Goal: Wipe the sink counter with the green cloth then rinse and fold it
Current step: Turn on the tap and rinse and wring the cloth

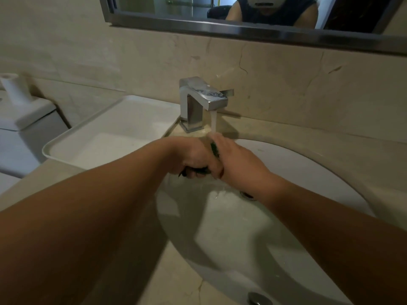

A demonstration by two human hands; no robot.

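dark green cloth [214,149] almost entirely hidden, bunched between both hands over the sink basin [308,172], directly under the running stream [213,122] from the chrome faucet [203,100]. only a thin green strip shows between the hands, plus a dark edge poking out beneath the left hand [193,155]. left grip: fingers curled shut around the wad. right hand [233,157]: palm pressed against the cloth from the other side, fingers flatter, water landing near its fingertips; grip closed on the cloth as well, as far as can be seen. judgement: rinse step in progress, wiping apparently finished, fold not yet done. marble tabletop [330,119] around the basin looks damp near the faucet base. white tray [72,137] sits just left of the faucet, touching or nearly touching its base; cannot tell which. risks from here: cloth held as a tight ball, so water may not reach the inner layers, leaving an incomplete rinse. stream strikes knuckles, so splash could carry onto the tabletop just wiped and onto the tray. wringing over the rim rather than over the basin would drip back on the tabletop. drain [259,299] open at the near edge; a dropped cloth could cover it. folding while soaked would give a sloppy fold.
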